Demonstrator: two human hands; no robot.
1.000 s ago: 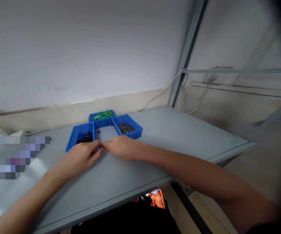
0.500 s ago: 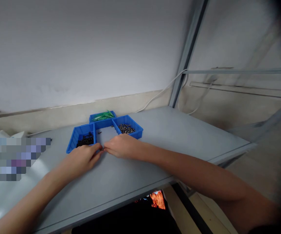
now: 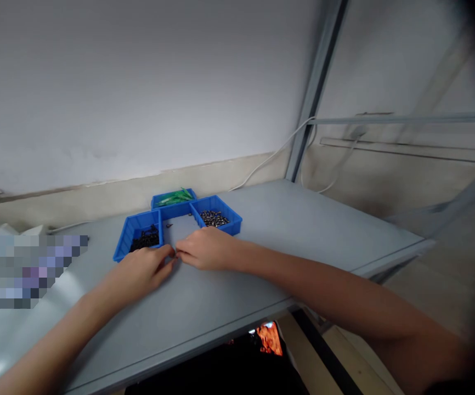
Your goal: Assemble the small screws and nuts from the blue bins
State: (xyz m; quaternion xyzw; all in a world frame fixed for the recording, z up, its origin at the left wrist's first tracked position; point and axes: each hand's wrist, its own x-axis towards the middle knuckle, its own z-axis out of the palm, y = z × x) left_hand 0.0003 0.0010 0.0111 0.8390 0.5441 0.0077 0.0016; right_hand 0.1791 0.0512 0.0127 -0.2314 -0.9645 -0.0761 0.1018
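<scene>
My left hand [image 3: 149,267] and my right hand [image 3: 204,248] meet fingertip to fingertip over the grey table, in front of three blue bins. Both have their fingers pinched together; whatever lies between them is too small and hidden to name. Just behind my left hand is the left bin [image 3: 124,236] with black parts [image 3: 149,237]. Beyond my right hand stands the right bin [image 3: 234,225], holding small metallic parts [image 3: 214,218]. The back bin [image 3: 174,210] contains green pieces [image 3: 177,197]. A small dark piece [image 3: 169,225] lies on the table between the bins.
The grey table [image 3: 303,225] runs to a wall behind. A metal post [image 3: 306,118] rises at its back right, with a white cable [image 3: 262,163] beside it. White items [image 3: 27,232] and a pixelated patch are at the left. Below the front edge is a black-and-orange patterned thing [image 3: 269,339].
Both hands stay together in nearly the same place, with slight finger movement. The view has shifted a little.
</scene>
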